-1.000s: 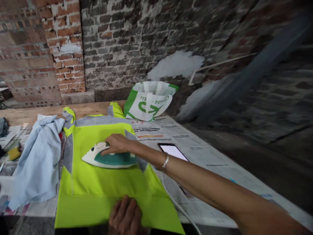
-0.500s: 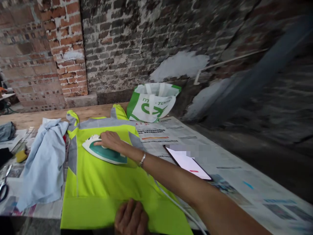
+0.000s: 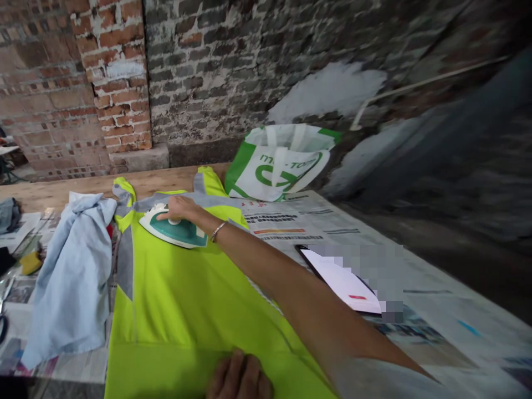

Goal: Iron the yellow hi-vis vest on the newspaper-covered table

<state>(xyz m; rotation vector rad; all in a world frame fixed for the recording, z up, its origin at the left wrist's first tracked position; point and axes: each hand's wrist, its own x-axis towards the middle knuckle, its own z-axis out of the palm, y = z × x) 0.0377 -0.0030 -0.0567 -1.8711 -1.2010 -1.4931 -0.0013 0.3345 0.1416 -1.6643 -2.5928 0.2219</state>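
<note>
A bright yellow-green and grey shirt [image 3: 178,299] lies spread out on the table. My right hand [image 3: 182,209] is closed around the handle of a green and white iron [image 3: 177,233], which rests on the upper part of the shirt. From the iron a pale cord [image 3: 266,296] runs back, partly hidden under my right arm. At the shirt's near edge my left hand [image 3: 241,379] has its fingers curled onto the fabric; its thumb and palm are out of sight.
Left of the shirt lies a light blue garment [image 3: 72,282], with a yellow sponge-like piece [image 3: 30,262] and scissors [image 3: 3,310] beyond it. A phone or tablet [image 3: 341,280] sits on newspaper [image 3: 419,293] to the right. A green and white bag [image 3: 278,166] stands by the brick wall [image 3: 216,83].
My right hand has pushed the iron farther up the shirt, toward the grey shoulder area. My left hand stays at the lower edge. The camera view has shifted somewhat.
</note>
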